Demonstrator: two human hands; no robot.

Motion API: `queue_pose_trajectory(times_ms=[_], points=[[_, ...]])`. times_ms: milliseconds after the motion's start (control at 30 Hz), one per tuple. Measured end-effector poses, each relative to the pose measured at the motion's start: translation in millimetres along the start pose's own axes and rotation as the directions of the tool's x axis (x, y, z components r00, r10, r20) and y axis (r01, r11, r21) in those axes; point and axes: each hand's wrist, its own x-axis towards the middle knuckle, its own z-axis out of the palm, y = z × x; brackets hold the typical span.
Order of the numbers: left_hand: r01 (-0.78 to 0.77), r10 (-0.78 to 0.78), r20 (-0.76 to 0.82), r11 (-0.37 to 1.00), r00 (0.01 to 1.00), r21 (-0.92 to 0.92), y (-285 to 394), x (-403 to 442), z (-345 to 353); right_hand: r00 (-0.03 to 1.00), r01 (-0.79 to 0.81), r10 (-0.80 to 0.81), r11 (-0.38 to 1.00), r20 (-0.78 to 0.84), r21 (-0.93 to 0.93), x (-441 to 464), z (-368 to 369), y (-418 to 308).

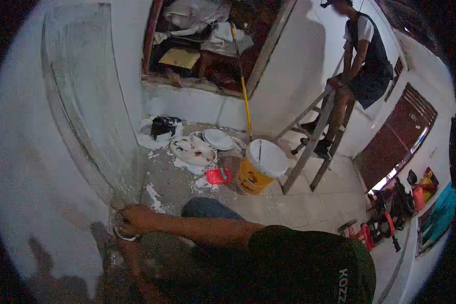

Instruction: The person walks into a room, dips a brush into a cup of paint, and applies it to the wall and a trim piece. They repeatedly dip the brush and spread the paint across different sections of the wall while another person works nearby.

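My right hand point(133, 220) reaches across to the lower end of the pale vertical panel point(86, 81) at the wall. Its fingers are curled, and what they hold, if anything, is hidden. Directly under it shows the curved white edge of a small round thing point(124, 234), partly covered by the hand; its kind is unclear. Lower down, my left forearm point(133, 261) rises toward that same thing. My left hand is lost in shadow there, so its fingers cannot be made out.
White-smeared lids point(193, 150), a red tray-like thing point(218, 176) and a yellow bucket with a white top point(261, 169) are on the floor. A long yellow pole point(246, 101) leans at the window opening. Another person point(367, 55) sits on a stepladder point(319, 126).
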Motion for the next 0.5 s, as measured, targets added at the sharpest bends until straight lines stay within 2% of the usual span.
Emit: queue_pose_trajectory(times_ms=[200,267,333,400,433,500], points=[[-0.014,0.014,-0.025,1.000,1.000,-0.014,-4,-5,-8,0.992,-0.060,0.056,0.998,0.113,0.035,6,8,21],[-0.018,0.018,-0.073,1.000,0.997,0.001,-7,-9,-20,0.998,-0.037,0.028,0.987,0.052,0.160,11,-6,2],[-0.038,0.037,-0.124,0.999,0.992,-0.002,-9,-13,-29,0.887,-0.097,0.097,0.995,0.451,-0.025,29,-23,-9],[-0.078,0.076,-0.186,0.997,0.980,-0.005,-18,-11,-32,0.960,-0.002,-0.029,0.994,0.277,0.109,26,-26,-30],[-0.118,0.113,-0.217,0.993,0.970,-0.010,-31,-6,-30,0.932,0.014,-0.054,0.993,0.359,0.113,36,-15,-27],[-0.253,0.244,-0.291,0.967,0.925,0.004,-103,10,-6,0.864,0.067,-0.136,0.985,0.485,0.157,50,-3,-39]])
